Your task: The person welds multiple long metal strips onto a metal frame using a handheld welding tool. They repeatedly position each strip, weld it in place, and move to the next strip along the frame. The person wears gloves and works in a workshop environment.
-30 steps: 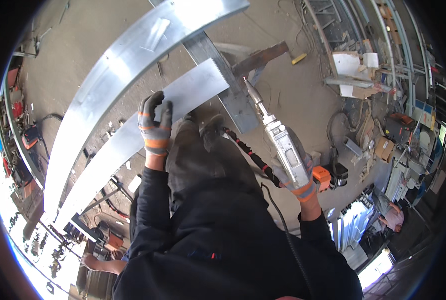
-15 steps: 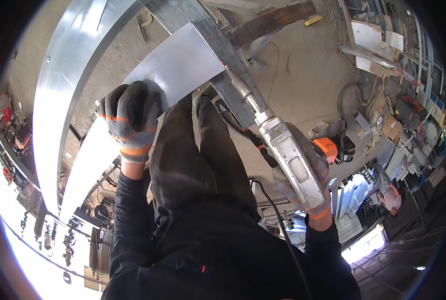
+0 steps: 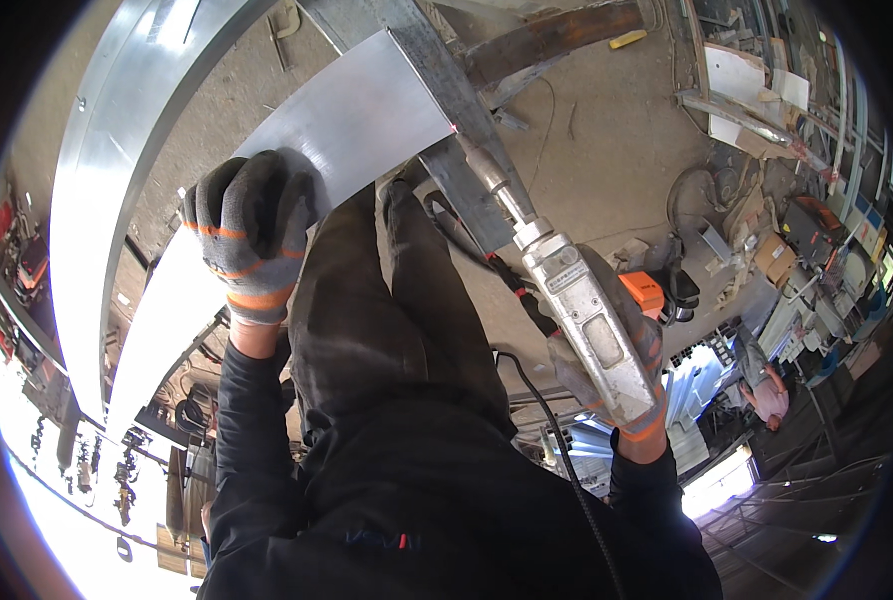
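The right hand [image 3: 651,345] wraps closely around a silvery hand tool [image 3: 592,320], whose narrow tip points at the near right corner of a curved metal strip [image 3: 357,120]; actual contact cannot be told. A small red light spot marks that corner. The left hand [image 3: 252,225] lies on the strip with fingers bent; whether they clamp its edge cannot be told. The strip's square end lies over a grey beam [image 3: 457,125]. A gap separates its left edge from a wider curved band [image 3: 102,210]. To the tool's right, floor [image 3: 607,160] gives open room as far as an orange case [image 3: 642,291] and, beyond, a cardboard box [image 3: 777,257].
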A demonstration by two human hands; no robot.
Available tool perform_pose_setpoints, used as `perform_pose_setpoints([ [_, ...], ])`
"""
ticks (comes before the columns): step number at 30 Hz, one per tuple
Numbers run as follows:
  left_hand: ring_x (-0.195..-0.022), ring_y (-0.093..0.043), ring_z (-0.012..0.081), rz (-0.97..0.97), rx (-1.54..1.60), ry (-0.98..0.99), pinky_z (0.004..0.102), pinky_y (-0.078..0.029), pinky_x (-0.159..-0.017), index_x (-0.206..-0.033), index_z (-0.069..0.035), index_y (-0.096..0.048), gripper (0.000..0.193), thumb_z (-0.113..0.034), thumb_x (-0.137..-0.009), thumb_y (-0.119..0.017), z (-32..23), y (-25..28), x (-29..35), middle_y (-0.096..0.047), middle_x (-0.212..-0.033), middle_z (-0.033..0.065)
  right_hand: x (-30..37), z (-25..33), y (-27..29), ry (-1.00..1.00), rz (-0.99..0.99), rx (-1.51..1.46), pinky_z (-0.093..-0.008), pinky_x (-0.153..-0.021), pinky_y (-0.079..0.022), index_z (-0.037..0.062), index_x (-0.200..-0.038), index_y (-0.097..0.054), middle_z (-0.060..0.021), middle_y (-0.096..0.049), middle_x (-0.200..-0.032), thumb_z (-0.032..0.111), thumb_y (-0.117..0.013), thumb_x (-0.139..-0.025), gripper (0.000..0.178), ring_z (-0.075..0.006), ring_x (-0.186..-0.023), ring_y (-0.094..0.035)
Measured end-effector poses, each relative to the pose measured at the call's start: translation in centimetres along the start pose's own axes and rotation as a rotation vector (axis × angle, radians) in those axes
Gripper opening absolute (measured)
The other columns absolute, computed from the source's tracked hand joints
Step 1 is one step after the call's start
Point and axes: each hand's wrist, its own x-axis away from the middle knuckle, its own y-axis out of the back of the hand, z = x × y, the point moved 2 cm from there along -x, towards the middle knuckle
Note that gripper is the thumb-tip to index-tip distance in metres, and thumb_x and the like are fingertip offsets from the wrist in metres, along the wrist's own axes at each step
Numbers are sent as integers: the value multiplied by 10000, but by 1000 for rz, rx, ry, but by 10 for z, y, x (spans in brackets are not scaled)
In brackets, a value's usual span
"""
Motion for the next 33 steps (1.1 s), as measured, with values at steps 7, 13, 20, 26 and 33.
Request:
perform_pose_setpoints([
  [7, -1074, -748, 350, 13, -22, 18, 461, -601, -959, -1191, -58, -822, 372, -70, -836, -931, 1, 0, 2, -785, -1167, 148, -3, 1, -4, -70, -25, -126, -373, -994, -646, 24, -1611, -546, -137, -774, -1388, 81, -920, -913, 794, -230, -1189, -785],
  [13, -1078, -748, 350, 16, -37, -6, 453, -605, -961, -1207, -66, -824, 387, -90, -838, -938, 2, -1, 3, -783, -1179, 143, -5, 0, -7, 32, -39, -146, -331, -901, -670, -3, -1597, -550, -177, -760, -1398, 194, -865, -992, 710, -247, -1151, -799],
  [20, -1103, -737, 343, 37, -24, 33, 453, -587, -981, -1226, -58, -808, 358, -24, -876, -875, 1, -3, 3, -775, -1188, 133, 1, -17, -20, -435, -5, -1129, -239, -488, -504, -119, -1516, -548, -119, -640, -969, 503, -649, -1143, 732, -123, -656, -603],
  [26, -1110, -728, 333, 11, 19, 9, 454, -581, -978, -1232, -60, -795, 331, 18, -911, -822, 1, -6, 3, -771, -1195, 127, 3, -13, -18, -301, 39, -1019, -253, -504, -524, -116, -1532, -544, -124, -669, -998, 487, -645, -1153, 719, -138, -661, -626],
  [33, -1050, -703, 350, -29, 37, 20, 494, -508, -986, -1194, -106, -804, 316, -65, -882, -828, 1, -10, 3, -770, -1137, 115, -3, -8, -16, -372, 5, -910, -275, -501, -520, -109, -1523, -552, -128, -667, -996, 505, -683, -1122, 745, -157, -654, -618],
])
